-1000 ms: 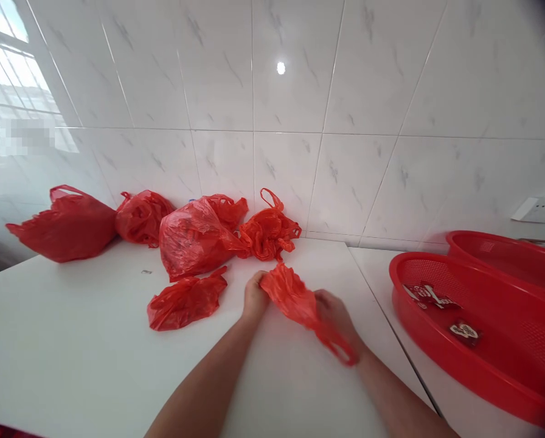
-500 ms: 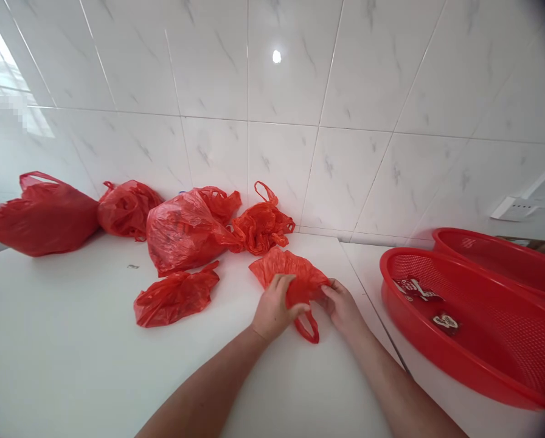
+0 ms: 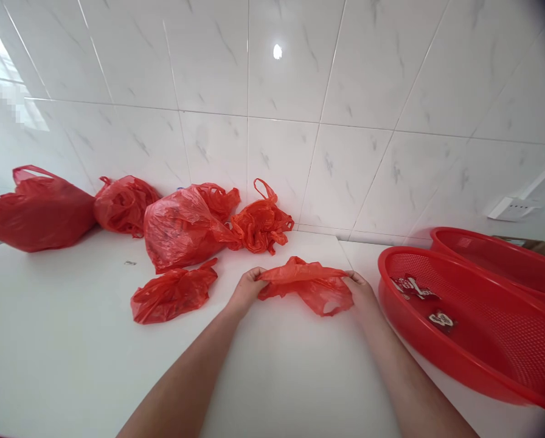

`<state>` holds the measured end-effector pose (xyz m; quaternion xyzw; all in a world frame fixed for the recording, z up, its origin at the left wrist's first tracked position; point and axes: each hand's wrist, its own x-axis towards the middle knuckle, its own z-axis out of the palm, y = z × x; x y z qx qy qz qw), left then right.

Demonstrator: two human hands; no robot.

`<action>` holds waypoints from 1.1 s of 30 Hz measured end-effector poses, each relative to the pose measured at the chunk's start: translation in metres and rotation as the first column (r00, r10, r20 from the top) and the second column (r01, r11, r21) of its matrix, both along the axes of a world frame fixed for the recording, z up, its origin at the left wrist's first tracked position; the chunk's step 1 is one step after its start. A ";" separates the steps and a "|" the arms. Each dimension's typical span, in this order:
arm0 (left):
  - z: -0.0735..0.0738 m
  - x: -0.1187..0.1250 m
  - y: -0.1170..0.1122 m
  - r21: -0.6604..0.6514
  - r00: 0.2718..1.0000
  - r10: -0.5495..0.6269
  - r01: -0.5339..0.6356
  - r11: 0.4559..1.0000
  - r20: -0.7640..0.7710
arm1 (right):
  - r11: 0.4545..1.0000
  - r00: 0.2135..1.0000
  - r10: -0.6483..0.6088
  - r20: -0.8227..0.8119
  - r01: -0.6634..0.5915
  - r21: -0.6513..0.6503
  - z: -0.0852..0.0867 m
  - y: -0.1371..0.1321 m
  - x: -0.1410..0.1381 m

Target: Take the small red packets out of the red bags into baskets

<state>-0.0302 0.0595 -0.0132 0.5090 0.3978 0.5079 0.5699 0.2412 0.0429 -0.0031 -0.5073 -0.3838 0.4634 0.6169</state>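
Observation:
An empty red plastic bag [image 3: 306, 285] is stretched sideways just above the white counter [image 3: 72, 353], in the middle of the view. My left hand [image 3: 246, 288] pinches its left end, fingers closed. My right hand [image 3: 362, 293] grips its right end, fingers closed too. One handle loop of the bag hangs down near my right hand.
Several more red bags line the tiled wall: a flat one [image 3: 172, 293], a full one [image 3: 185, 226], a crumpled one [image 3: 262, 222], and two at the left [image 3: 39, 210]. A red mesh basket [image 3: 464, 359] holding small packets [image 3: 440, 318] stands at the right, a second basket [image 3: 500, 255] behind it.
The bag was bunched between my hands; now my hands have moved apart and pulled it out flat sideways. The view has shifted slightly right.

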 end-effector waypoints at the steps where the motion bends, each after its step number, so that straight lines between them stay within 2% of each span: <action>1: 0.003 -0.006 0.001 -0.053 0.990 -0.073 0.080 0.995 0.123 | 0.999 0.997 -0.033 0.070 0.034 -0.020 0.000 0.001 0.006; 4: 0.009 -0.014 0.000 -0.120 0.909 -0.191 0.250 0.961 0.370 | 0.989 0.933 -0.122 0.339 0.145 -0.042 0.000 0.001 0.013; 6: 0.010 -0.013 0.000 -0.146 0.874 -0.168 0.260 0.955 0.456 | 0.975 0.834 -0.190 0.518 0.222 0.000 0.001 0.000 0.010; 8: 0.009 -0.008 0.000 -0.188 0.860 -0.082 0.202 0.961 0.503 | 0.955 0.699 -0.290 0.654 0.258 0.147 0.004 -0.003 0.002; 10: 0.008 -0.003 0.001 -0.233 0.859 0.002 0.137 0.963 0.512 | 0.900 0.528 -0.433 0.730 0.213 0.380 0.009 -0.009 -0.009; 12: 0.007 0.000 0.002 -0.252 0.863 0.042 0.100 0.963 0.503 | 0.802 0.360 -0.583 0.728 0.112 0.586 0.014 -0.019 -0.025; 14: 0.007 0.002 0.001 -0.237 0.864 0.030 0.104 0.966 0.502 | 0.736 0.279 -0.648 0.708 -0.008 0.677 0.017 -0.030 -0.043; 16: 0.007 0.004 -0.001 -0.215 0.862 -0.011 0.139 0.967 0.507 | 0.741 0.304 -0.593 0.746 -0.156 0.653 0.016 -0.037 -0.058; 19: 0.008 0.006 -0.004 -0.234 0.867 -0.056 0.195 0.953 0.495 | 0.818 0.368 -0.367 0.855 -0.311 0.485 0.005 -0.035 -0.067; 22: 0.010 0.003 -0.003 -0.237 0.855 -0.078 0.228 0.944 0.513 | 0.934 0.409 -0.110 0.906 -0.268 0.235 -0.006 -0.022 -0.056; 24: 0.011 -0.003 0.001 -0.213 0.820 -0.046 0.201 0.956 0.570 | 0.976 0.418 0.009 0.908 -0.201 0.083 -0.010 -0.015 -0.045; 27: 0.012 -0.015 0.009 -0.222 0.763 0.086 0.077 0.972 0.641 | 0.989 0.429 0.118 0.896 -0.136 -0.065 -0.006 -0.013 -0.035; 29: 0.012 -0.020 0.013 -0.223 0.760 0.144 0.001 0.975 0.633 | 0.979 0.446 0.194 0.874 -0.145 -0.143 0.000 -0.017 -0.034; 31: 0.012 -0.022 0.014 -0.170 0.805 0.156 -0.070 0.983 0.573 | 0.963 0.446 0.259 0.857 -0.190 -0.193 0.005 -0.022 -0.035; 33: 0.016 -0.020 0.012 -0.087 0.867 0.234 -0.218 0.972 0.440 | 0.951 0.424 0.292 0.857 -0.224 -0.214 0.010 -0.025 -0.035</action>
